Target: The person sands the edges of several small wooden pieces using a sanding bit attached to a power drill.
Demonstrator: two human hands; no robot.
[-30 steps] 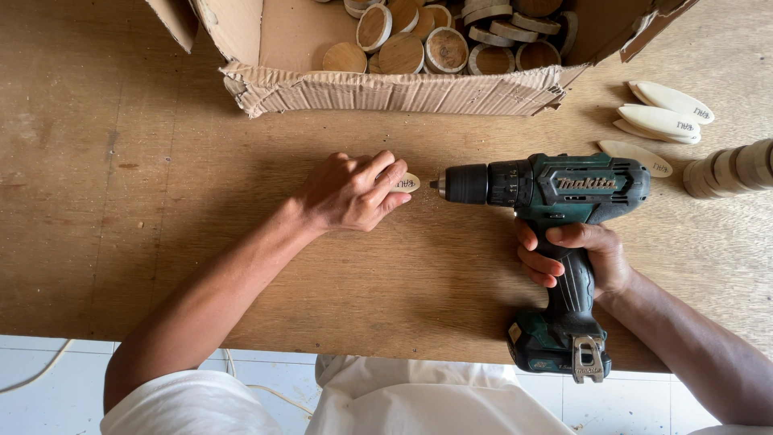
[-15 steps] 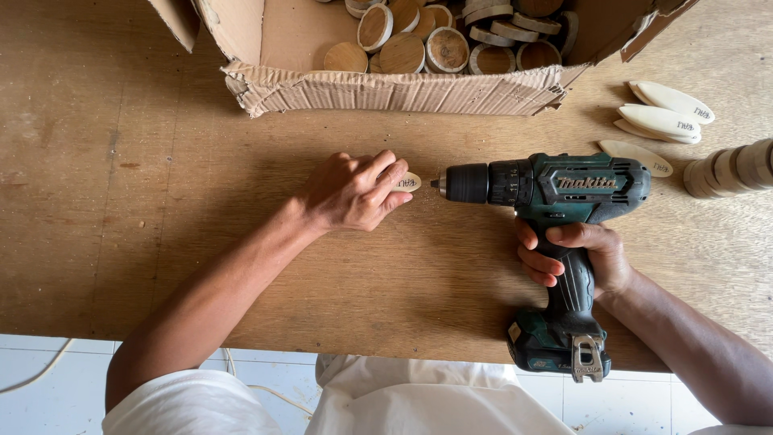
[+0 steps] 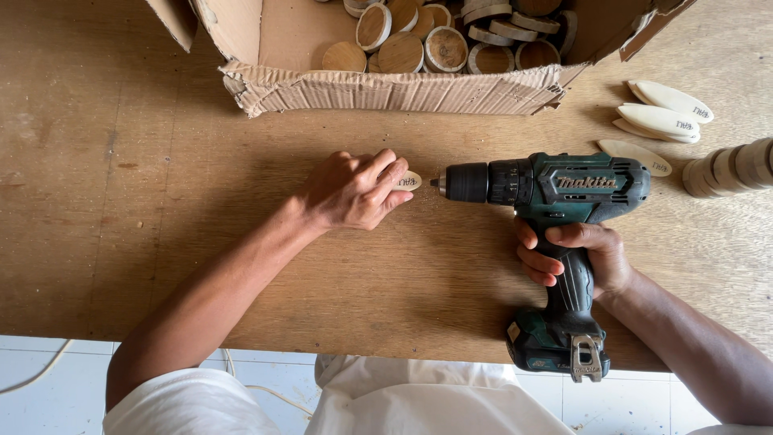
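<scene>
Mid-desk, on the bare brown wooden desk, lay a small pale oval wooden tag, pinned flat beneath the fingertips of the left hand. Directly to its right, almost touching, pointed the tip of a dark green cordless drill, long axis level and aimed leftward at the tag; the right hand was clenched round its grip. Beyond stood a torn cardboard box of round wooden discs.

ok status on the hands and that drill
Left hand pins small wooden oval on table. Right hand grips cordless drill, bit at oval's edge. Nothing between.
</scene>
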